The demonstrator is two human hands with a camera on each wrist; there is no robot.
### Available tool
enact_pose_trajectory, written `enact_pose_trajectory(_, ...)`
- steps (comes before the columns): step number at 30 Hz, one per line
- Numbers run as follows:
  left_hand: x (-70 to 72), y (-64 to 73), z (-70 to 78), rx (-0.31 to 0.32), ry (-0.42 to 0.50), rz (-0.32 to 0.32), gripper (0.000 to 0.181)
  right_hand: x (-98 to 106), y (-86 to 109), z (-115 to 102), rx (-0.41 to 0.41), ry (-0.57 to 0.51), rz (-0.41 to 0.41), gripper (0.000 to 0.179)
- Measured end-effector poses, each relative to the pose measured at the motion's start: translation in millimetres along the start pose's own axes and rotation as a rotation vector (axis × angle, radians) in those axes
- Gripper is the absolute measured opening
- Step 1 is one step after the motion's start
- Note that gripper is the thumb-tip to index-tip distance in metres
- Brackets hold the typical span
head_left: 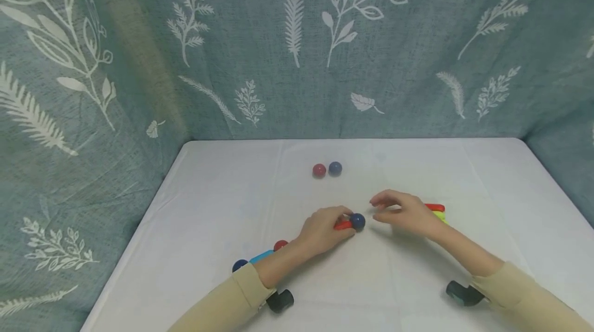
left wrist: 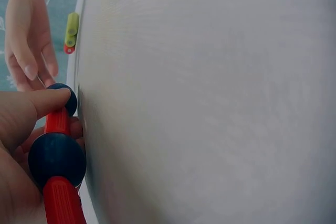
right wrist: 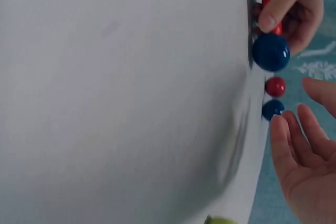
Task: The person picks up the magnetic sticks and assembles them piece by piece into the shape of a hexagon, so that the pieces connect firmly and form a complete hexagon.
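My left hand [head_left: 325,229] grips a toy chain of red rods [left wrist: 64,200] and dark blue balls [left wrist: 56,160]. Its thumb lies along the end blue ball [head_left: 357,221] and a red rod [head_left: 343,225] in the left wrist view. Behind the wrist, a red ball [head_left: 280,245], a light blue rod [head_left: 261,256] and another blue ball [head_left: 240,265] lie in line; the forearm hides where they meet the chain. My right hand [head_left: 406,212] hovers just right of the end ball, fingers parted, with nothing between them.
Farther back on the white table [head_left: 232,182] sit a loose red ball [head_left: 318,170] and a blue ball [head_left: 335,168], side by side. Beyond the right hand lie a red rod [head_left: 435,207] and a yellow-green rod [head_left: 440,215]. A patterned curtain [head_left: 260,53] surrounds the table.
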State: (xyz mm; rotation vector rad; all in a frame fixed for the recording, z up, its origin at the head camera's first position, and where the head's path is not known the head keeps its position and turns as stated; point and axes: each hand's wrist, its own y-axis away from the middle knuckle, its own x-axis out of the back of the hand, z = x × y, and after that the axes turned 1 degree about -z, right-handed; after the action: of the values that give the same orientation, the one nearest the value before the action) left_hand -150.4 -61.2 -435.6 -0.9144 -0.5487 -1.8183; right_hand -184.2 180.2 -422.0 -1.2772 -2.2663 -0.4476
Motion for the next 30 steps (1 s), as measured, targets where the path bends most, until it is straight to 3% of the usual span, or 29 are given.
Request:
enact_pose_trajectory(14, -0.9, 3.3, -6.1, -0.005, 0.022, 0.007, 0.034, 41, 24.4, 21, -0.071, 0.17, 0.147, 0.029)
enact_pose_trajectory(30, -0.2, 7.6, -12.0, -0.008, 0.03, 0.012, 0.033, 57, 38.6, 46, -0.129, 0.308, 0.179, 0.032)
